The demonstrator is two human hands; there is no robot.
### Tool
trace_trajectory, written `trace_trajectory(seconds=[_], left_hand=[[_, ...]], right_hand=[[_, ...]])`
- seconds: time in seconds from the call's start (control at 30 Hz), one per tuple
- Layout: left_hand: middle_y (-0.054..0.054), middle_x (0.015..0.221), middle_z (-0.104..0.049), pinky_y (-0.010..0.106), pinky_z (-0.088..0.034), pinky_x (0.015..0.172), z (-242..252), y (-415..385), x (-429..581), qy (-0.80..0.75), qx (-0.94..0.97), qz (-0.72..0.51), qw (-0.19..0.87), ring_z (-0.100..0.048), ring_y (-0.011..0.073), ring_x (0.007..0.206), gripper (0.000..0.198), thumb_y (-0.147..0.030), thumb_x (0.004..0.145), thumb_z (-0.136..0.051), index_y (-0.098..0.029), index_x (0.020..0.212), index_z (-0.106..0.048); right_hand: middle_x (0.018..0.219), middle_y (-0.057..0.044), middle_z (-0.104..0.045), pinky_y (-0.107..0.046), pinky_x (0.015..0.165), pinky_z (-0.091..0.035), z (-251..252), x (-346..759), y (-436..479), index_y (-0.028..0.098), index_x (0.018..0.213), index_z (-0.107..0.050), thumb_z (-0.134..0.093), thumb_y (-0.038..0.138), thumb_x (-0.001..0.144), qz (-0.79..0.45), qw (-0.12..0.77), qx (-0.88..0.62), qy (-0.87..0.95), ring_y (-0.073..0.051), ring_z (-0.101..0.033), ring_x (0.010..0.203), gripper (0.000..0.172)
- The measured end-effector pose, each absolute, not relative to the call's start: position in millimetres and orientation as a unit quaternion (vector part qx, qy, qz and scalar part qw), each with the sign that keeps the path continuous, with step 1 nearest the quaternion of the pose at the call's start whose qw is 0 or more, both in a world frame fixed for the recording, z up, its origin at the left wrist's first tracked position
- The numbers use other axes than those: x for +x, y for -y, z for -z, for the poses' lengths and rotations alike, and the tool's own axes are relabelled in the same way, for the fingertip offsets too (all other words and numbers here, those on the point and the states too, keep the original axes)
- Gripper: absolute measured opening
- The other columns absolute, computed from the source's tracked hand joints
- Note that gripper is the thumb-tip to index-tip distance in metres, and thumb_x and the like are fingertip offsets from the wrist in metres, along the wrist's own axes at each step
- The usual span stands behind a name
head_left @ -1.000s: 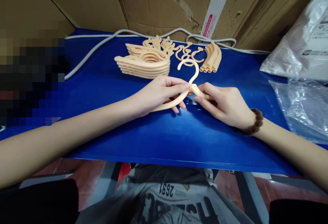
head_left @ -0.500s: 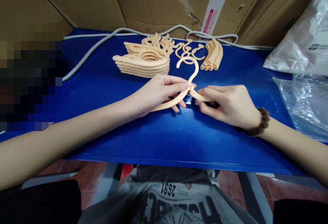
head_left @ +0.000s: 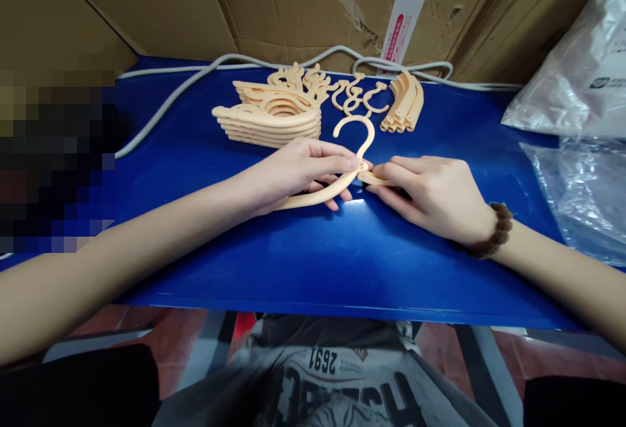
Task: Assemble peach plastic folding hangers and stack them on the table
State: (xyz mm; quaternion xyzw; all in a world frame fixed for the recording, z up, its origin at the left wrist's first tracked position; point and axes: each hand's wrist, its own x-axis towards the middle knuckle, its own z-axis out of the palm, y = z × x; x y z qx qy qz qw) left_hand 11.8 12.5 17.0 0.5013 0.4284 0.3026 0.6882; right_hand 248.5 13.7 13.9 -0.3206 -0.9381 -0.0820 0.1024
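Between my hands is a cream plastic clothes hanger (head_left: 319,196), its hook pointing up and away from me. My left hand (head_left: 306,169) is closed on it near the base of the hook, thumb on top, with one arm of the hanger running beneath the palm. My right hand (head_left: 430,192), a brown bracelet on the wrist, pinches a short cream hanger arm (head_left: 374,179). The inner end of that arm meets the joint under the hook; whether it is fastened there I cannot tell. My right fingers cover its outer end.
Behind my hands lie a stack of cream hangers (head_left: 268,128), several loose hooks (head_left: 374,100) and a bundle of curved hanger arms (head_left: 403,104) on the blue table (head_left: 303,264). A white cable (head_left: 180,85) runs along the back by cardboard (head_left: 293,10). Clear plastic bags (head_left: 581,192) lie right.
My right hand has moved slightly left and turned, bringing the short arm closer against the joint under the hook. My left hand keeps its hold, shifted slightly left in view.
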Motion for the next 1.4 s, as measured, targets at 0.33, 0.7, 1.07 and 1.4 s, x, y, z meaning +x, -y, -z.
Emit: trace_trajectory(seconds=[0.33, 0.7, 1.07, 1.4], left_hand=[[0.001, 0.074, -0.074, 0.018, -0.057, 0.054, -16.6, -14.8, 11.5, -0.437, 0.511, -0.294, 0.679, -0.07, 0.0117, 0.061, 0.009, -0.02, 0.092, -0.07, -0.016, 0.095, -0.078], [0.003, 0.076, -0.077, 0.016, -0.056, 0.058, -19.2, -15.8, 7.0, -0.447, 0.542, -0.278, 0.655, -0.073, 0.013, 0.069, 0.009, -0.021, 0.086, -0.075, -0.018, 0.089, -0.082], [0.001, 0.079, -0.078, 0.015, -0.054, 0.06, -18.1, -16.6, 4.1, -0.453, 0.593, -0.273, 0.607, -0.07, 0.0103, 0.067, 0.014, -0.028, 0.086, -0.074, -0.017, 0.09, -0.081], [0.0, 0.075, -0.078, 0.012, -0.053, 0.058, -17.2, -16.9, 6.7, -0.435, 0.59, -0.283, 0.618, -0.069, 0.0075, 0.062, 0.008, -0.018, 0.087, -0.072, -0.016, 0.084, -0.079]], right_hand=[[0.087, -0.005, -0.072, -0.029, 0.059, -0.03, -14.5, 250.0, -14.7, 0.017, 0.102, -0.069, -0.041, 0.035, 0.107, 0.065, 0.1, -0.321, 0.94, -0.015, -0.06, 0.066, 0.033], [0.087, -0.005, -0.071, -0.029, 0.064, -0.034, -12.3, 249.5, -16.3, 0.017, 0.101, -0.069, -0.035, 0.038, 0.112, 0.105, 0.11, -0.282, 0.947, -0.016, -0.058, 0.068, 0.042], [0.084, -0.003, -0.071, -0.027, 0.061, -0.036, -9.4, 248.1, -17.5, 0.014, 0.103, -0.071, -0.04, 0.037, 0.112, 0.108, 0.146, -0.239, 0.954, -0.014, -0.059, 0.067, 0.039], [0.079, -0.002, -0.068, -0.028, 0.06, -0.034, -8.1, 249.2, -17.0, 0.013, 0.103, -0.072, -0.039, 0.037, 0.113, 0.118, 0.136, -0.226, 0.957, -0.014, -0.058, 0.063, 0.042]])
